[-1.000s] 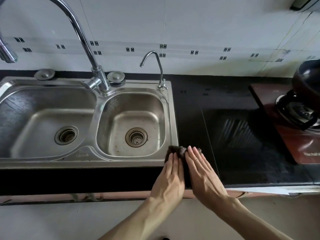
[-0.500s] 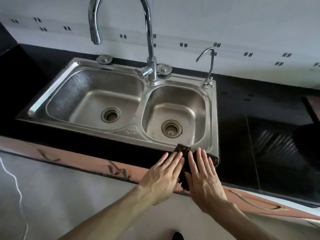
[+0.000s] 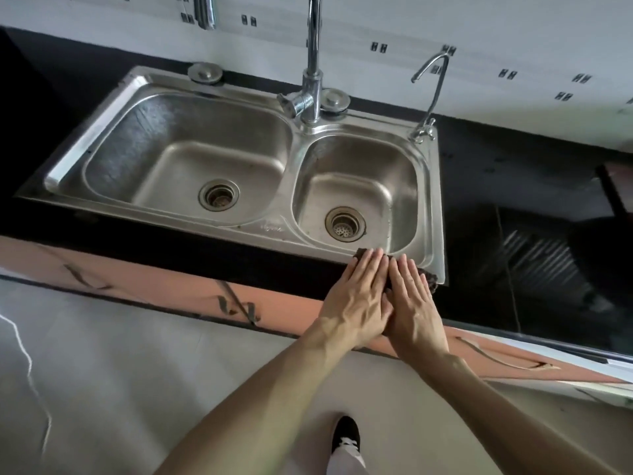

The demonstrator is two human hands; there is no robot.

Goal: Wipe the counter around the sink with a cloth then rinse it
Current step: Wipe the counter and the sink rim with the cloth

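Cloth [image 3: 431,280] on sink [image 3: 434,214] front-right rim, under both flat hands; counter [image 3: 479,186] right.

Brushed steel sink [image 3: 434,214], glossy black counter [image 3: 479,234], dark nubby cloth [image 3: 431,280]

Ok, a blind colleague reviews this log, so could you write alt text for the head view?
Both hands, left hand beside right hand, press a dark cloth flat on the front right rim of a steel double sink set in a black counter. Tall faucet behind.
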